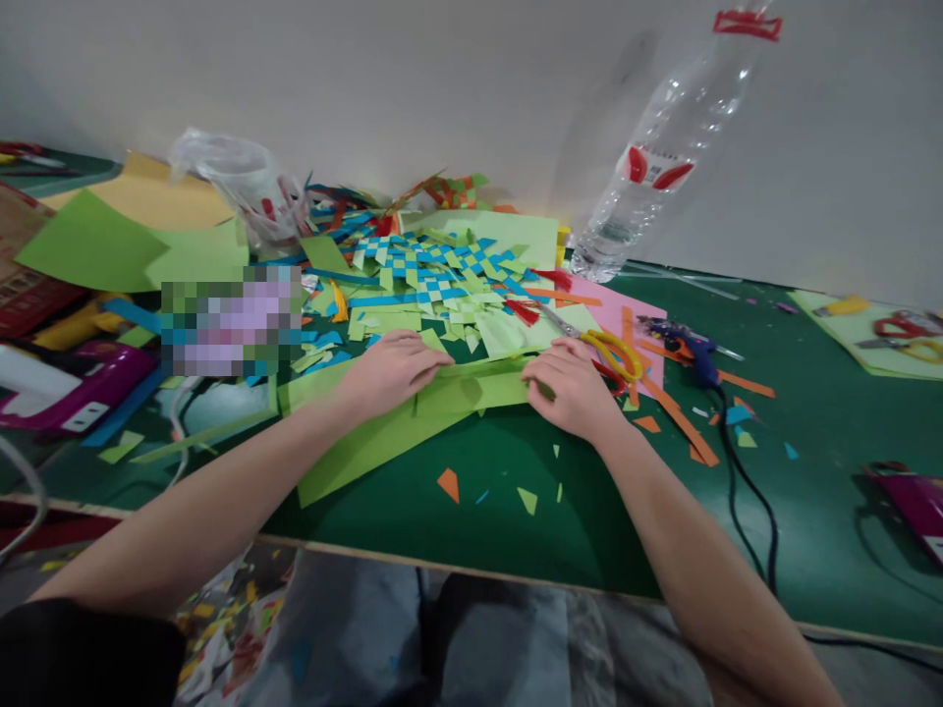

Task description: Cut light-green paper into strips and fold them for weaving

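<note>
A sheet of light green paper point(375, 447) lies on the table in front of me, with a folded band along its far edge. My left hand point(390, 373) is closed on the left part of this band, thumb and fingers together. At its right end, my right hand point(567, 388) grips the same paper with curled fingers. Just beyond the right hand are yellow-handled scissors point(619, 353), lying partly on a pink sheet point(619, 316). Woven blue and green paper strips point(434, 263) are heaped behind both hands.
A tilted plastic bottle point(648, 177) stands by the wall. At right lies a blue glue gun point(703, 363) with a black cable point(762, 511). A bagged cup point(257, 191) stands back left. Paper scraps point(449, 484) dot the green table point(530, 540). More scissors point(910, 334) lie far right.
</note>
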The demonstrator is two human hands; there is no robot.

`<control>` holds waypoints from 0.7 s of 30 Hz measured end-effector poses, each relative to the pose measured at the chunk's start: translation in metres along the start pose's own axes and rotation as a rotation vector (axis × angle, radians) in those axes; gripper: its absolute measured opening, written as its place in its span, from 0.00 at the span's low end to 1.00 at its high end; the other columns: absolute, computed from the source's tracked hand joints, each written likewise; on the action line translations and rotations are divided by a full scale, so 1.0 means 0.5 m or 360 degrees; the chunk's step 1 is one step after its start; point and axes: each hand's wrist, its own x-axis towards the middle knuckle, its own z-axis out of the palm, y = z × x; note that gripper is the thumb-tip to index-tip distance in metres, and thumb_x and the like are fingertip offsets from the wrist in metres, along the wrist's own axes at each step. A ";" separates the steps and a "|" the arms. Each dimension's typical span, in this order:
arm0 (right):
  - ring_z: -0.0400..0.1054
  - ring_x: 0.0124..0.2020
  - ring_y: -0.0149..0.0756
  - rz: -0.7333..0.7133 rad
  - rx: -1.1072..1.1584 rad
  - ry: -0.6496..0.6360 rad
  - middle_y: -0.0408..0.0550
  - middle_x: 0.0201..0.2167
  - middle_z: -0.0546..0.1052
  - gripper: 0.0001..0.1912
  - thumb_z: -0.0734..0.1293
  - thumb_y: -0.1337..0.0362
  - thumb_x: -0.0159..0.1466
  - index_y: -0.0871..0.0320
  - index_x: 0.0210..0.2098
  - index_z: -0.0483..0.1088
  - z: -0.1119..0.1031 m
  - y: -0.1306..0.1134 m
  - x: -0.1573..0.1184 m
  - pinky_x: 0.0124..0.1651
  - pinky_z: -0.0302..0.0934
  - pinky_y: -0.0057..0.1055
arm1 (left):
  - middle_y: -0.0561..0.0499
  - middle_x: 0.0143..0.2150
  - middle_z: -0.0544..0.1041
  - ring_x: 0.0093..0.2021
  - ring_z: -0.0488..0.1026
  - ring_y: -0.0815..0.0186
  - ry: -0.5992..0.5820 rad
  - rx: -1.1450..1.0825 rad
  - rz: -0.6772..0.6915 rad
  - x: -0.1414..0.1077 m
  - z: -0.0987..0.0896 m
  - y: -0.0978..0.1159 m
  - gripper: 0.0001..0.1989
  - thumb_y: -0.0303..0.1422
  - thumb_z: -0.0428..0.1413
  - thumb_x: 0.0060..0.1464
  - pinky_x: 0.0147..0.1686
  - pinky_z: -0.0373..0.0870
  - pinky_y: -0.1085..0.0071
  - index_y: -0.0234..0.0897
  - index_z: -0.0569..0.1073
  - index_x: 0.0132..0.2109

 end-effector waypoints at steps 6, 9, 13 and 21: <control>0.74 0.41 0.42 -0.0050 0.0042 -0.0212 0.49 0.38 0.82 0.09 0.63 0.59 0.68 0.55 0.39 0.74 -0.001 -0.005 -0.001 0.56 0.59 0.46 | 0.46 0.42 0.82 0.43 0.78 0.59 -0.0016 0.0026 0.0052 0.002 -0.002 0.004 0.16 0.34 0.46 0.67 0.52 0.68 0.58 0.40 0.79 0.47; 0.73 0.39 0.42 -0.0039 0.0011 -0.0167 0.49 0.35 0.81 0.10 0.63 0.59 0.69 0.56 0.37 0.73 -0.002 -0.004 -0.001 0.53 0.60 0.45 | 0.46 0.42 0.82 0.43 0.78 0.59 -0.0019 -0.0024 0.0072 0.004 -0.006 0.009 0.15 0.36 0.48 0.67 0.49 0.69 0.60 0.39 0.79 0.45; 0.71 0.38 0.41 -0.0030 -0.0092 -0.0088 0.49 0.33 0.79 0.09 0.63 0.60 0.69 0.55 0.35 0.71 -0.004 -0.004 0.000 0.51 0.60 0.43 | 0.47 0.41 0.82 0.42 0.77 0.60 -0.0017 -0.0045 0.0176 0.005 -0.009 0.015 0.15 0.39 0.49 0.67 0.46 0.69 0.62 0.38 0.79 0.43; 0.72 0.47 0.45 0.0213 -0.0185 -0.0097 0.52 0.45 0.80 0.08 0.62 0.61 0.69 0.57 0.41 0.71 0.004 0.003 -0.001 0.57 0.58 0.46 | 0.48 0.41 0.81 0.43 0.76 0.62 0.0040 0.0023 0.0254 0.004 -0.011 0.020 0.15 0.37 0.47 0.69 0.46 0.70 0.65 0.37 0.78 0.43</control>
